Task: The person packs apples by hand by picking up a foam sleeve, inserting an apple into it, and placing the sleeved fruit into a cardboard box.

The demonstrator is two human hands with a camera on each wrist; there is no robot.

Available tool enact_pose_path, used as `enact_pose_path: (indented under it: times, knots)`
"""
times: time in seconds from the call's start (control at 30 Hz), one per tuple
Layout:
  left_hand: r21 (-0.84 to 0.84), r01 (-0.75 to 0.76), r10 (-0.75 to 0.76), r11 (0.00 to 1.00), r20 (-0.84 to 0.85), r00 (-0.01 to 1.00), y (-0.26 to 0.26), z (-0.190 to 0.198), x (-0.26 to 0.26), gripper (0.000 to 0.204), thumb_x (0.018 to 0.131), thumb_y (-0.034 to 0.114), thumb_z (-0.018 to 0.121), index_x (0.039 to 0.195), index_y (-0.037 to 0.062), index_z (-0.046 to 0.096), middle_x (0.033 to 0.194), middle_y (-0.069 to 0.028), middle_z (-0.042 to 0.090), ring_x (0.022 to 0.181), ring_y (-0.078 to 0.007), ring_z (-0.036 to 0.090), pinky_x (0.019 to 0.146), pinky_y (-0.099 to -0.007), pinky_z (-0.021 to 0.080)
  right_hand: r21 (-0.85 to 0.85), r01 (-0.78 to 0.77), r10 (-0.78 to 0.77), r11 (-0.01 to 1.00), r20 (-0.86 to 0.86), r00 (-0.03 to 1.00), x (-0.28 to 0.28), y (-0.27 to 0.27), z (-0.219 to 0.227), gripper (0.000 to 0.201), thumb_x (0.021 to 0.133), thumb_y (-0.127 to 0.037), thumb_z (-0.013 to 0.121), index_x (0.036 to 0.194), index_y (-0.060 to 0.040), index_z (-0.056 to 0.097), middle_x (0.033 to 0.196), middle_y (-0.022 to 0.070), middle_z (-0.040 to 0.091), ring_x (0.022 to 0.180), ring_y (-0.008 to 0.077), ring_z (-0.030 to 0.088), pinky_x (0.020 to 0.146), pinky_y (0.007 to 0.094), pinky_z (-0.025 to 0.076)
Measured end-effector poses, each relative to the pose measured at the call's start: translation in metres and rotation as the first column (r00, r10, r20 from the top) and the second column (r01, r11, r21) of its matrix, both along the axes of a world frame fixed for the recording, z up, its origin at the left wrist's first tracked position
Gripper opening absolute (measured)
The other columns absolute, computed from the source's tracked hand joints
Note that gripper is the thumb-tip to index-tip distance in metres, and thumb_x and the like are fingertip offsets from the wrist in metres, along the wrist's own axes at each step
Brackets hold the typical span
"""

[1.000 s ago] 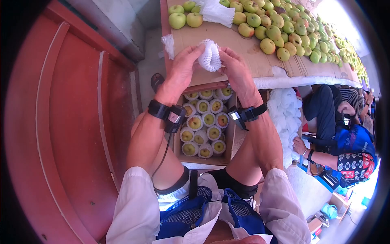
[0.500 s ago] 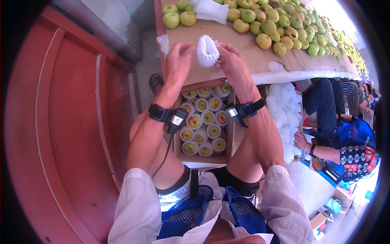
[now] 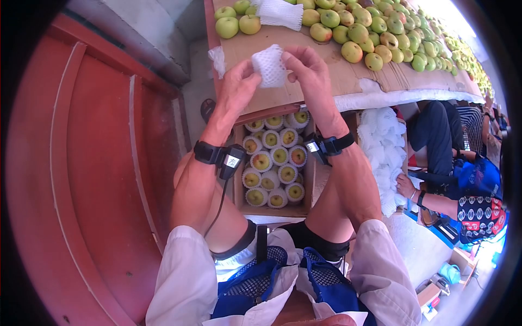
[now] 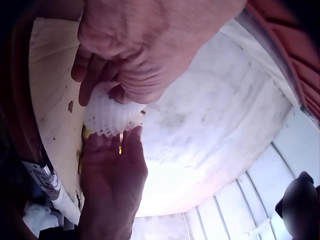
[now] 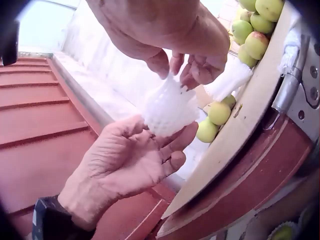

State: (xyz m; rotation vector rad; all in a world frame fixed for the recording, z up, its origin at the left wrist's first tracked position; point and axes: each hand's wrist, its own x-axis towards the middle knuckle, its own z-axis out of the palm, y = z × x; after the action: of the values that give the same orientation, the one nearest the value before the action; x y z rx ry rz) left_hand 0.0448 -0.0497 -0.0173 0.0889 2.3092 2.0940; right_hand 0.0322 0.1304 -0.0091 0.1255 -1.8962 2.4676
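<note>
A white foam net sleeve is held up between both hands, over the cardboard-covered table's near edge. My left hand pinches it from the left; in the right wrist view this hand lies palm up beneath the sleeve, thumb and fingers at its lower edge. My right hand pinches the sleeve's opposite edge between thumb and fingertips. Below the hands, a box holds rows of apples, each in its own white foam net.
A large heap of loose apples covers the table's far right. Several green apples and flat foam nets lie at its left. White nets are piled right of the box. Another person's hand reaches that pile. A red door stands left.
Half a second ago the left hand was apart from the sleeve, which the right hand held with its opening showing. Now both hands pinch it, and it has turned its side upward.
</note>
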Motion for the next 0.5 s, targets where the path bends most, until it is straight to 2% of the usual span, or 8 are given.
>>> enact_pose_path:
  times: [0.03,0.13,0.23,0.33,0.4,0.43,0.5]
  knots:
    - [0.011,-0.005,0.006,1.0,-0.02,1.0,0.0,0.0,-0.001,0.034,0.098,0.017,0.062,0.128,-0.0001,0.064,0.113,-0.0036,0.07,0.098,-0.0093,0.064,0.081,-0.025,0.049,-0.122,-0.037,0.04,0.992,0.025,0.999,0.002,0.0,0.004,0.026,0.097,-0.023,0.066,0.108,0.0013,0.066,0.097,0.0041,0.069,0.09,0.0105,0.062,0.079,0.0241,0.049]
    - [0.265,-0.021,-0.011,0.964,0.118,0.993,-0.005,0.003,-0.004,0.035,0.099,0.009,0.058,0.133,-0.0003,0.06,0.119,-0.0052,0.069,0.103,-0.0117,0.065,0.088,-0.0283,0.052,-0.144,-0.02,0.027,0.989,0.051,0.998,0.009,0.0,0.018,0.025,0.1,-0.023,0.063,0.11,-0.0005,0.066,0.098,0.0034,0.07,0.091,0.0106,0.063,0.081,0.0248,0.048]
    - [0.333,0.001,-0.034,0.943,0.09,0.995,-0.011,0.006,-0.009,0.036,0.1,0.005,0.056,0.136,-0.0001,0.057,0.125,-0.0073,0.067,0.111,-0.0161,0.065,0.095,-0.033,0.053,0.045,-0.055,0.058,0.997,-0.076,0.995,0.01,0.002,0.017,0.025,0.1,-0.023,0.064,0.111,-0.0008,0.067,0.103,0.0049,0.069,0.095,0.0133,0.062,0.084,0.0274,0.048]
    - [0.414,-0.014,-0.015,0.91,0.066,0.998,-0.011,0.007,-0.007,0.035,0.1,0.003,0.055,0.135,-0.0008,0.057,0.128,-0.0094,0.065,0.115,-0.0183,0.064,0.1,-0.0347,0.052,0.27,0.024,0.038,0.963,-0.222,0.974,0.016,-0.003,0.012,0.026,0.097,-0.025,0.069,0.111,-0.003,0.068,0.11,0.007,0.066,0.101,0.0167,0.06,0.086,0.0296,0.048]
    - [0.415,0.017,-0.032,0.91,0.028,0.999,-0.014,0.005,-0.008,0.035,0.1,0.0,0.052,0.135,-0.0009,0.057,0.129,-0.0103,0.064,0.117,-0.0188,0.063,0.102,-0.0344,0.051,0.375,0.052,0.046,0.926,-0.246,0.968,0.02,-0.004,0.017,0.026,0.094,-0.025,0.073,0.11,-0.0045,0.069,0.113,0.0086,0.062,0.106,0.0191,0.059,0.09,0.031,0.048]
    - [0.415,0.032,-0.04,0.909,0.01,0.999,-0.014,0.004,-0.009,0.035,0.1,-0.001,0.051,0.134,-0.001,0.058,0.13,-0.0108,0.063,0.118,-0.019,0.063,0.103,-0.0343,0.051,0.425,0.066,0.05,0.903,-0.257,0.965,0.023,-0.005,0.02,0.027,0.092,-0.024,0.075,0.11,-0.0052,0.07,0.115,0.0094,0.06,0.108,0.0204,0.058,0.091,0.0317,0.048]
    - [0.398,0.041,-0.039,0.916,-0.012,0.999,-0.015,0.003,-0.008,0.035,0.099,-0.003,0.05,0.133,-0.0008,0.058,0.129,-0.0108,0.064,0.117,-0.0184,0.063,0.102,-0.0338,0.051,0.422,0.092,0.05,0.902,-0.314,0.948,0.025,-0.009,0.019,0.026,0.088,-0.023,0.078,0.107,-0.0061,0.07,0.116,0.0099,0.059,0.111,0.0227,0.057,0.095,0.034,0.047]
